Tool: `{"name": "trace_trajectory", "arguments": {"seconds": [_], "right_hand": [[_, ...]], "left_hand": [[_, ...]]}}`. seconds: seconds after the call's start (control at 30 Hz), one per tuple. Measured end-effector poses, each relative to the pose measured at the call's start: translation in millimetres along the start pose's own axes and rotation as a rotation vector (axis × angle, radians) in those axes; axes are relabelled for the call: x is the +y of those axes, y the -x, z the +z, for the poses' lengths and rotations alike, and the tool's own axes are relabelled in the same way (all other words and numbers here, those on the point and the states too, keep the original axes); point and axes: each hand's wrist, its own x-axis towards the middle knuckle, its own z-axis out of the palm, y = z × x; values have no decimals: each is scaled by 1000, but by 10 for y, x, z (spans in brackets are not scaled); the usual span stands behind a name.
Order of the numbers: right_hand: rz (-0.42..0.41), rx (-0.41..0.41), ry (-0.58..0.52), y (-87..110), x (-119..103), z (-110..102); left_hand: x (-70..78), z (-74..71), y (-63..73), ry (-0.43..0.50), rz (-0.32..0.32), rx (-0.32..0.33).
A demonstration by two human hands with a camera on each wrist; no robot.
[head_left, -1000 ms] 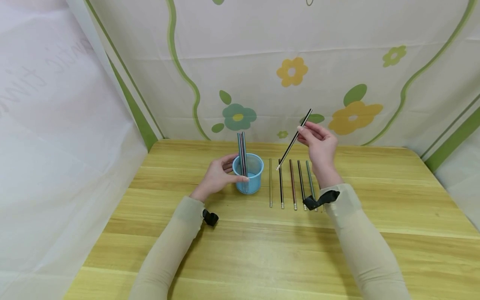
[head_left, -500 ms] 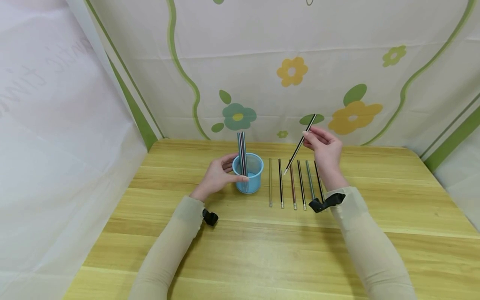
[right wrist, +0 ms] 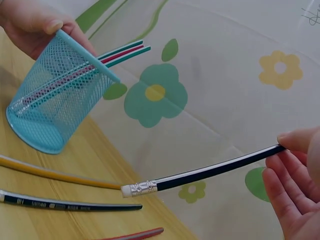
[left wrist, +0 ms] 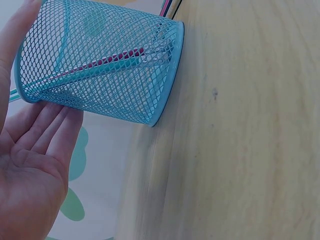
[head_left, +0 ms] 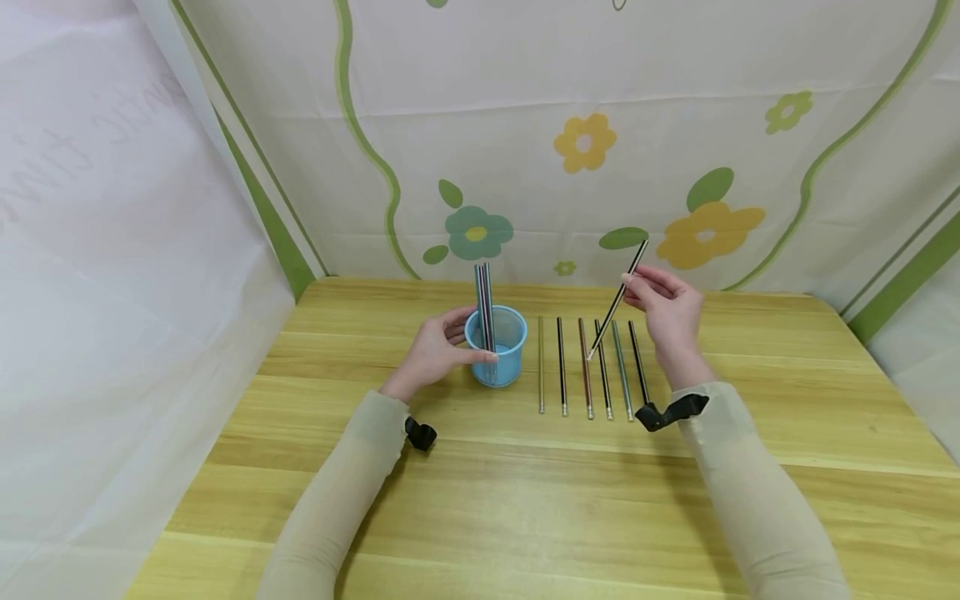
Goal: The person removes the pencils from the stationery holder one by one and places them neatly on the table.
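In the head view, the light-blue mesh pencil cup (head_left: 510, 367) stands on the wooden table. My left hand (head_left: 435, 354) holds its left side, thumb at the front and fingers behind. Several striped pencils (head_left: 482, 287) lean upright inside, eraser ends down, as the left wrist view shows. To the right, my right hand (head_left: 672, 321) pinches a black-and-white pencil (right wrist: 220, 172) near its upper end. That pencil slants in the air, white eraser (right wrist: 127, 191) pointing down and left, above the row of lying pencils.
Right of the cup, several pencils lie side by side, erasers toward me: a yellow one (head_left: 541, 367), a red one (head_left: 585, 367), a teal one (head_left: 622, 375) and black ones (head_left: 562, 367). A flowered cloth backdrop (head_left: 525, 183) rises behind the table's far edge.
My right hand has moved right and slightly down with the pencil, its eraser now over the row's middle. The left hand and cup have stayed put.
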Motion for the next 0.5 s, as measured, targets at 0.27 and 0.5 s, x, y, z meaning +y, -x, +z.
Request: {"name": "trace_trajectory", "arguments": {"seconds": [0.27,0.5], "right_hand": [[19,-6,38,-5,51,-141],[44,-7,49,-8,108,-254]], "left_hand": [[-8,3,-4,0,6,1],[-9,0,-3,1,1,0]]}}
